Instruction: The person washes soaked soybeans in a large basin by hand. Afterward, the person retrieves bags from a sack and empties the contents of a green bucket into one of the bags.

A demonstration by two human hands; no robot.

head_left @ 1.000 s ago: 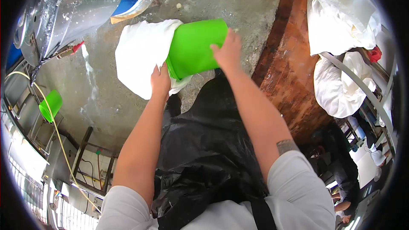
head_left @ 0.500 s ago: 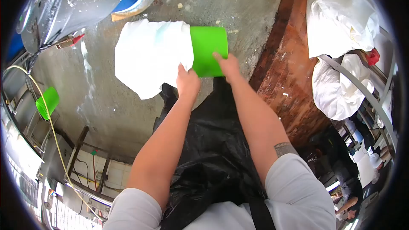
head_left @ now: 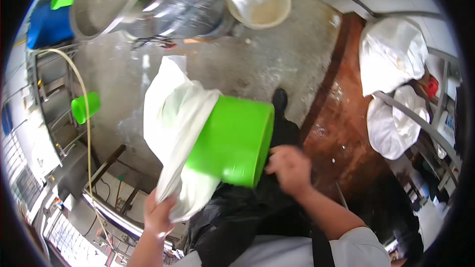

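A bright green plastic bucket (head_left: 232, 141) is tilted on its side in front of my body. A white cloth sack (head_left: 170, 113) wraps its left end and hangs below in folds. My left hand (head_left: 159, 213) is closed on a bunched edge of the sack, at the lower left. At the bucket's right edge, my right hand (head_left: 291, 169) is curled with its fingertips against the edge; it is somewhat blurred. Whatever is inside the sack or bucket is hidden.
A pale tub (head_left: 283, 7) with a white cloth over it stands at the top, beside a shiny metal vessel (head_left: 106, 5). Another green bucket (head_left: 86, 107) is at left, near a yellowish hose (head_left: 89, 143). Full white sacks (head_left: 393, 57) sit at right by a metal rail.
The bucket and sack have come closer to my body and tilted. My left hand has moved down and left, pulling the sack's edge outward. The view has shifted, showing more of the metal vessel.
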